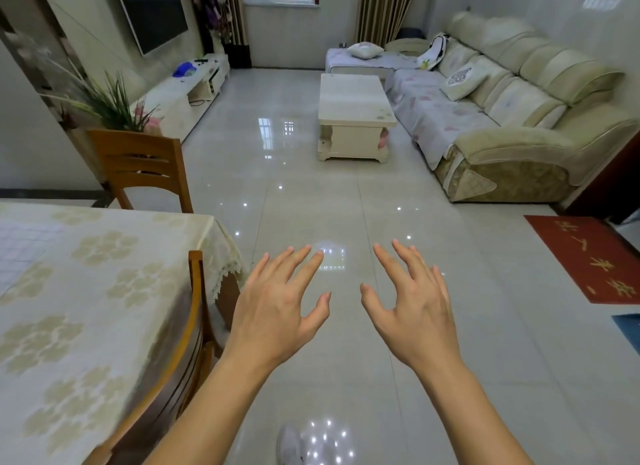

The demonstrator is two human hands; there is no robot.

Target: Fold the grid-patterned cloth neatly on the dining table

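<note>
The grid-patterned cloth (pixel 20 246) lies pale and flat on the dining table (pixel 104 291) at the far left edge of the view, only partly in frame. The table wears a cream cloth with floral prints. My left hand (pixel 280 305) and my right hand (pixel 412 305) are both held out over the tiled floor, palms down, fingers spread and holding nothing. Both hands are to the right of the table, well apart from the grid cloth.
A wooden chair (pixel 194 326) is tucked against the table's right side and another wooden chair (pixel 145 166) stands behind it. A white coffee table (pixel 353 111), a cream sofa (pixel 502 111) and a red mat (pixel 588 256) lie ahead. My shoe (pixel 289 445) shows below.
</note>
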